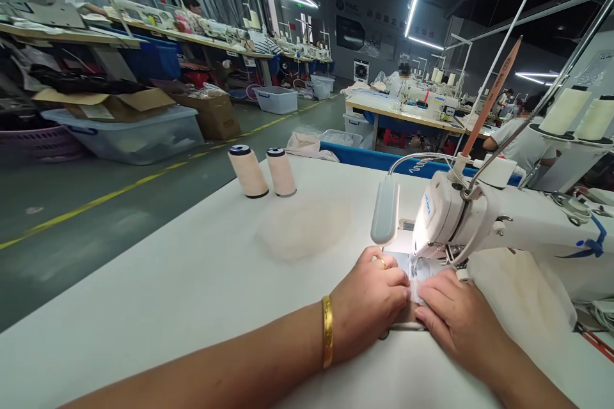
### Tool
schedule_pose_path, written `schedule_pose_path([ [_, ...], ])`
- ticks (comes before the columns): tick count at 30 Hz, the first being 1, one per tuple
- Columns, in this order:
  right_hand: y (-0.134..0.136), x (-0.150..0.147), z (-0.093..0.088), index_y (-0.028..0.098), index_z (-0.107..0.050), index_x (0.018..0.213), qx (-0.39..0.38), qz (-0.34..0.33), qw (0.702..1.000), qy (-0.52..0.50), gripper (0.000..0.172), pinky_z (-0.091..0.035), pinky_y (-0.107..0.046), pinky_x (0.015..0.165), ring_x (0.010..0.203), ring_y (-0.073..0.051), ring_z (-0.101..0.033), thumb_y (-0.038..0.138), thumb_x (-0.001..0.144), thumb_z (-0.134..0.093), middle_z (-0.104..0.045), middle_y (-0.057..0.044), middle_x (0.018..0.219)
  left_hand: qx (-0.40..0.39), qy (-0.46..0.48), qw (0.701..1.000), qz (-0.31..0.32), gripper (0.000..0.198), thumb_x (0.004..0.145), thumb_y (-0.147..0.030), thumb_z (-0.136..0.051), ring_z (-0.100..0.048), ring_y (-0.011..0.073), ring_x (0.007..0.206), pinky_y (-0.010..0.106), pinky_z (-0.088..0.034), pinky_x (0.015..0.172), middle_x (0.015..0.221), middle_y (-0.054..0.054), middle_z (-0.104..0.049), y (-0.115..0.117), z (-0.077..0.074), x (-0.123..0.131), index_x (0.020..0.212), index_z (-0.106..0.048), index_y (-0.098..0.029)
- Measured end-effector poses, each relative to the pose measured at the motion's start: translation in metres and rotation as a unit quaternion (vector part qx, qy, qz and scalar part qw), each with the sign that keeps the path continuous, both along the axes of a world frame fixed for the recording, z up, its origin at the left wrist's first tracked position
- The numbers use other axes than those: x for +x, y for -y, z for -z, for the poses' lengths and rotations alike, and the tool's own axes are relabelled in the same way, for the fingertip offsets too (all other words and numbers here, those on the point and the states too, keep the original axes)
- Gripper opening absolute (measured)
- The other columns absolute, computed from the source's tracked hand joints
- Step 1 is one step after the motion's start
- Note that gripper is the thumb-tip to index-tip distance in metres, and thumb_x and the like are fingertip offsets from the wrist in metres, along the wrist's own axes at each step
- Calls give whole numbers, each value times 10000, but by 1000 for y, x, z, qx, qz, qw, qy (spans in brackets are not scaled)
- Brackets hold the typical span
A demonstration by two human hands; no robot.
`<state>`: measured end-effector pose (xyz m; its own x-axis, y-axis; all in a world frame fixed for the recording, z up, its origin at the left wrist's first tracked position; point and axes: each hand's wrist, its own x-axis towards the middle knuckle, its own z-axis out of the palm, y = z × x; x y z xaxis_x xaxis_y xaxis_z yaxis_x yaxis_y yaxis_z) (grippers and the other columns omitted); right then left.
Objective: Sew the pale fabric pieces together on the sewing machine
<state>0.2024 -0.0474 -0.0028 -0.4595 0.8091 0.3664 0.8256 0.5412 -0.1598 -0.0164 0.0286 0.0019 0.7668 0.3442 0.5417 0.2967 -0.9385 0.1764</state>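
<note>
While both hands press the small white fabric piece [416, 289] at the needle of the white sewing machine [484, 217], I'd judge the seam underway, not finished.
L hand [369, 297] at 8 o'clock of the needle, fingers curled, tips on cloth; pinching or not, I can't tell. R hand [455, 316] at 5 o'clock, fingers flat, close together, pressing. Stitched vs. left is hidden. Peach thread cones [248, 170] at 10 o'clock, well apart.

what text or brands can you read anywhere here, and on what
"JUKI": far sewing machine.
"YING": back wall sign; the characters beside it are blurred.
Blue lettering on the near sewing machine: too small to read.
Print on the orange rod: unreadable.
</note>
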Motion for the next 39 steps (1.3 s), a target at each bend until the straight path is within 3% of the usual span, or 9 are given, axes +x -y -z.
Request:
schedule_pose_path([
  [12, -5, 1, 1, 232, -617, 988, 4, 39, 999, -16, 124, -482, -345, 701, 908, -247, -608, 188, 1043, -515, -701, -64, 977, 14, -19, 999, -33, 200, 958, -113, -574, -641, 227, 910, 431, -356, 883, 931, 28, -773, -10, 3, 5, 899, -730, -223],
  [17, -3, 1, 1, 230, -632, 1036, 3, -6, 999, -31, 171, -512, -377, 786, 950, -249, -619, 150, 1037, -481, -700, -74, 1022, 29, -6, 999, -20, 202, 943, -92, -583, -639, 224, 902, 418, -366, 876, 931, 28, -766, -10, 2, 3, 877, -722, -222],
  [24, -2, 0, -3, 227, -638, 1053, 1, -27, 999, -37, 217, -506, -367, 771, 925, -243, -612, 111, 1042, -455, -680, -63, 953, 13, -13, 1000, -17, 215, 941, -82, -581, -639, 225, 903, 416, -366, 878, 886, 26, -759, -8, 1, 3, 899, -731, -229],
  [33, -6, 0, 2, 224, -649, 1110, 14, 6, 999, -40, 232, -525, -363, 752, 936, -253, -630, 113, 1034, -460, -711, -82, 1013, 1, -29, 999, -40, 222, 950, -83, -560, -626, 225, 889, 412, -362, 847, 889, 33, -752, -16, 3, 6, 901, -729, -219],
  [39, -11, 3, 10, 239, -667, 1200, 9, 62, 998, -26, 267, -558, -371, 737, 988, -269, -674, 162, 1028, -477, -724, -99, 1200, -23, -42, 998, -49, 246, 971, -126, -513, -636, 242, 911, 411, -406, 855, 910, 70, -737, -23, 2, 8, 937, -738, -220],
])
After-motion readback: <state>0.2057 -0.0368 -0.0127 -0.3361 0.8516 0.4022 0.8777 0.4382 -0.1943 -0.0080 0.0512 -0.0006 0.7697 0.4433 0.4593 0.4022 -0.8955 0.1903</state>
